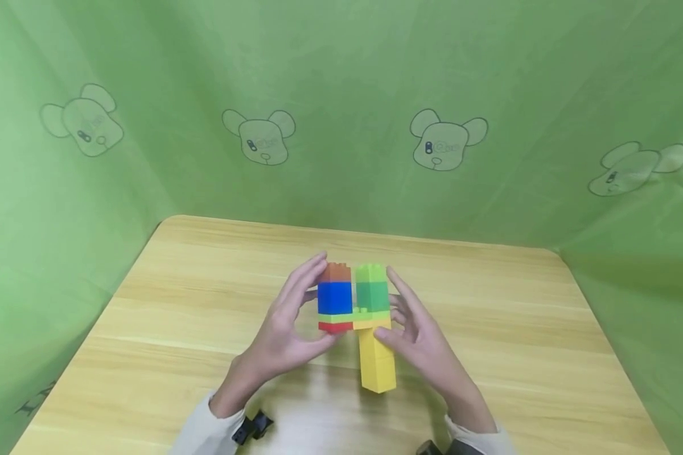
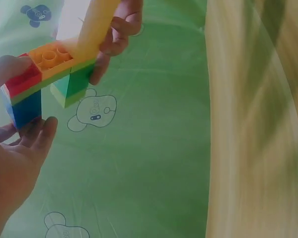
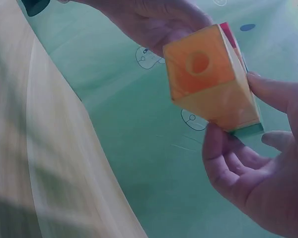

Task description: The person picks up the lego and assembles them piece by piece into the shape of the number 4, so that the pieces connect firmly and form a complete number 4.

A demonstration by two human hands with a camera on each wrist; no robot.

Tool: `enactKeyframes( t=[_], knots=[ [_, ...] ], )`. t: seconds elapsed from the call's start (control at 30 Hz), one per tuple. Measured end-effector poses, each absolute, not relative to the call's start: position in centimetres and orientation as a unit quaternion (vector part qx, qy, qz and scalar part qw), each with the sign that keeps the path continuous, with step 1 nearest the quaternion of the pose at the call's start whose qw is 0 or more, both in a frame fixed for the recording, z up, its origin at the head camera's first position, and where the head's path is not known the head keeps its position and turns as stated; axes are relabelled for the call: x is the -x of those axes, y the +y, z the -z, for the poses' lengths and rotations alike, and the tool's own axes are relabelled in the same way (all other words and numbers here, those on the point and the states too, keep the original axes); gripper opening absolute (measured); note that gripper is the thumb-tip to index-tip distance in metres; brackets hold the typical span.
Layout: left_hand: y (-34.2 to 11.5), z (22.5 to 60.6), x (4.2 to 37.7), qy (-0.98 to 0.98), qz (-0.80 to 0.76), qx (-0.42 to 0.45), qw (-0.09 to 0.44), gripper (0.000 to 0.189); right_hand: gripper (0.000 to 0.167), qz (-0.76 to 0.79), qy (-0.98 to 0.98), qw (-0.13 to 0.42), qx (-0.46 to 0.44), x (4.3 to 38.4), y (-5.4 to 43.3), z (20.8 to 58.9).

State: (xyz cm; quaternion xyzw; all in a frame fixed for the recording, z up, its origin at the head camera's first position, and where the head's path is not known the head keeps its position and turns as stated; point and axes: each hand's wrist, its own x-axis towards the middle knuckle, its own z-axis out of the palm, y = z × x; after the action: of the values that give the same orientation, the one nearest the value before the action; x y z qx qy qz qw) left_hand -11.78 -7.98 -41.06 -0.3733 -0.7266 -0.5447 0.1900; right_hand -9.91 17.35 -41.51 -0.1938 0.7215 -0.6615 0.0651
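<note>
Both hands hold one assembly of toy building bricks above the table. On its left side, a blue brick (image 1: 334, 298) carries an orange-brown brick (image 1: 338, 272) and has a red brick (image 1: 336, 327) at the bottom. To the right, a lime brick (image 1: 370, 273) tops a green brick (image 1: 372, 296); a yellow brick column (image 1: 377, 360) extends below. My left hand (image 1: 287, 325) grips the blue-and-red side, its thumb under the red brick. At the green-and-yellow side, my right hand (image 1: 421, 328) grips with its thumb on the yellow bricks. The right wrist view shows the yellow column's hollow end (image 3: 198, 63).
Beneath the hands lies a wooden table (image 1: 205, 284). A green curtain (image 1: 353, 76) with mouse-head drawings surrounds its back and sides. A black wrist device (image 1: 253, 427) sits by the left sleeve (image 1: 207, 430).
</note>
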Motion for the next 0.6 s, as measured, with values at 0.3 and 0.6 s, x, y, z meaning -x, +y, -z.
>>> enactKeyframes(
  t=[0.3, 0.6],
  knots=[
    [-7.9, 41.6, 12.2, -0.777, 0.462, 0.364, 0.226, 0.111, 0.099, 0.616, 0.767, -0.004, 0.179, 9.8, 16.8, 40.9],
    [-7.9, 42.3, 13.0, -0.79, 0.425, 0.363, 0.254, 0.106, 0.098, 0.585, 0.792, -0.022, 0.173, 10.0, 16.9, 40.9]
  ],
)
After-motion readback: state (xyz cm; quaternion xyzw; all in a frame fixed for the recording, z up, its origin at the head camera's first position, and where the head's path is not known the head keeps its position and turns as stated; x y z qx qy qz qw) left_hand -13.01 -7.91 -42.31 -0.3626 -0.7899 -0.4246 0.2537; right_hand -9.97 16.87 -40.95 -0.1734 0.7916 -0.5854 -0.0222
